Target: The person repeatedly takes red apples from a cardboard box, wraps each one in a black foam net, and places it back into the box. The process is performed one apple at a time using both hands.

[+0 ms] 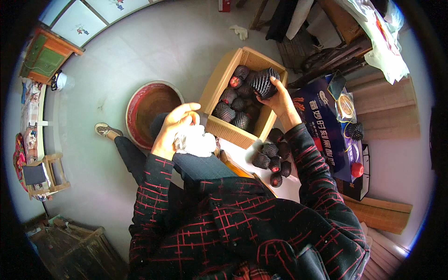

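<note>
My right hand [281, 101] grips a round fruit in a black foam net sleeve [265, 83] at the right side of an open cardboard box [216, 82]. Inside the box lie several more black-netted fruits [224, 112]; on one, red skin [235, 82] shows through the sleeve's end. Over my thigh, my left hand [171, 131] has its fingers curled around a crumpled white cloth or tissue [196, 142], the index finger pointing toward the box. Just below the box's near right corner, several netted fruits [270, 150] are piled on a pale surface.
A round basin with a red-and-white rim [131, 119] stands on the floor left of the box. To the right are a dark blue printed carton [320, 122] and a bare red fruit [357, 169]. A white glove [239, 31] lies beyond the box. A wooden stool [56, 173] is far left.
</note>
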Motion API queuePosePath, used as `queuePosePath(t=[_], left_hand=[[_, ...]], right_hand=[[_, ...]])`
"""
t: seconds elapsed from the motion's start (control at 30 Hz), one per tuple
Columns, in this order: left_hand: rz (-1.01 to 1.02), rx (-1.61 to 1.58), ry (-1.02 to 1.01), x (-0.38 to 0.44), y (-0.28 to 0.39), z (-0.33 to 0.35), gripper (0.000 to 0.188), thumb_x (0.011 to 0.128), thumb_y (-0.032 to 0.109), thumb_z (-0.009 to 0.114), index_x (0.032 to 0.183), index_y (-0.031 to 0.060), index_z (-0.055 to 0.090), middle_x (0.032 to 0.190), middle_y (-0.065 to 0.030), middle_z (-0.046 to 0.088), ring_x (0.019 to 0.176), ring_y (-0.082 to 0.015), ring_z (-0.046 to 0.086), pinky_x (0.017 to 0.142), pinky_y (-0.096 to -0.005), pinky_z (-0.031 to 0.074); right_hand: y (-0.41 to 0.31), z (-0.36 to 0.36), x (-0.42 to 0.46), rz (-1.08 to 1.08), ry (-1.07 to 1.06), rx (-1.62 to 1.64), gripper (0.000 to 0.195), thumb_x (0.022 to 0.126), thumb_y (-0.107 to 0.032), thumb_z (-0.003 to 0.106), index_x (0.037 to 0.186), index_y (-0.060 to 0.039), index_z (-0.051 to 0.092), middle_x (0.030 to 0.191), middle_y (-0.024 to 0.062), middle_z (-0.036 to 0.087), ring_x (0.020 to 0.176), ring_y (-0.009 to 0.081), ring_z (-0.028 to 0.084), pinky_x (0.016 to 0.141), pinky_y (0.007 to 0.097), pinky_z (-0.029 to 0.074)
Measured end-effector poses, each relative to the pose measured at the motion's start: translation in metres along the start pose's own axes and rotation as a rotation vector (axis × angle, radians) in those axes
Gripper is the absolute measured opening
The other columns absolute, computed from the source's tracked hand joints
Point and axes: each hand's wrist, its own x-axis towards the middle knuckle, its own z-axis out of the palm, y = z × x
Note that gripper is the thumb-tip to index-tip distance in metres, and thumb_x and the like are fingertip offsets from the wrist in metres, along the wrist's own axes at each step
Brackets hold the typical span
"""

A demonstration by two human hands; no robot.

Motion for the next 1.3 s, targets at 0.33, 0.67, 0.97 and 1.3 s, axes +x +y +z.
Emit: queuePosePath(t=[0.33, 0.67, 0.97, 1.3], left_hand=[[-0.091, -0.152, -0.051, -0.004, 0.003, -0.007, 0.072, 0.074, 0.042, 0.081, 0.122, 0.0017, 0.046, 0.087, -0.0036, 0.055, 0.074, -0.0094, 0.055, 0.065, -0.0206, 0.047], [-0.164, -0.270, -0.093, 0.001, 0.004, -0.013, 0.071, 0.071, 0.037, 0.084, 0.122, 0.0011, 0.050, 0.089, -0.0041, 0.057, 0.080, -0.0125, 0.058, 0.074, -0.0239, 0.047], [-0.162, -0.305, -0.104, 0.001, 0.000, -0.017, 0.069, 0.071, 0.037, 0.083, 0.122, 0.0026, 0.051, 0.085, -0.0051, 0.058, 0.080, -0.0130, 0.058, 0.073, -0.0237, 0.045], [-0.178, -0.327, -0.086, 0.003, 0.003, -0.013, 0.067, 0.073, 0.034, 0.082, 0.122, 0.0016, 0.050, 0.085, -0.0064, 0.057, 0.077, -0.0141, 0.058, 0.069, -0.0236, 0.046]], right_hand=[[0.047, -0.074, 0.088, 0.272, 0.269, -0.098, 0.042, 0.078, -0.037, 0.073, 0.107, -0.0122, 0.057, 0.097, 0.0063, 0.063, 0.086, 0.0251, 0.061, 0.072, 0.0427, 0.053], [0.084, -0.109, 0.130, 0.232, 0.417, -1.473, 0.085, 0.066, -0.048, 0.074, 0.121, 0.0077, 0.041, 0.111, 0.0276, 0.063, 0.104, 0.0342, 0.064, 0.086, 0.0387, 0.051], [0.123, -0.086, 0.124, 0.281, 0.341, -1.956, 0.074, 0.069, -0.048, 0.066, 0.117, 0.0026, 0.042, 0.103, 0.0257, 0.066, 0.096, 0.0387, 0.066, 0.082, 0.0443, 0.053], [0.152, -0.090, 0.123, 0.363, 0.482, -1.921, 0.075, 0.071, -0.047, 0.071, 0.125, -0.0028, 0.043, 0.114, 0.0248, 0.061, 0.104, 0.0381, 0.063, 0.087, 0.0432, 0.053]])
